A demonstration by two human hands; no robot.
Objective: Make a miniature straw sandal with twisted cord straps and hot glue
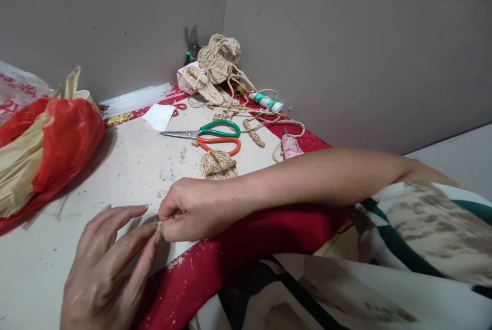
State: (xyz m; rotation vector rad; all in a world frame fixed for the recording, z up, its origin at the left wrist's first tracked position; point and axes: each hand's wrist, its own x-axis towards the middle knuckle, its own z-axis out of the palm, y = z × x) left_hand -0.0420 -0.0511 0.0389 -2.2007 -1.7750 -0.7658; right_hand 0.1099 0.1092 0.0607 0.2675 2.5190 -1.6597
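Note:
My left hand (109,263) pinches a small bit of pale straw fibre (158,226) between thumb and forefinger, its other fingers held apart. My right hand (198,209) is closed, its fingertips against the same bit of fibre; most of the fibre is hidden by the fingers. Just beyond my right wrist lies a small coiled straw piece (218,165), partly covered by the forearm. Behind it are scissors (196,134) with one green and one orange handle, blades pointing left.
At left, a red plastic bag (73,138) holds dried husks (21,171). Toward the wall stand a woven straw flower shape (219,58), braided cord (265,122), pruning shears (191,43), a glue tube (266,101), clear sticks (136,99) and white paper (159,116). Red cloth (246,248) borders the near edge.

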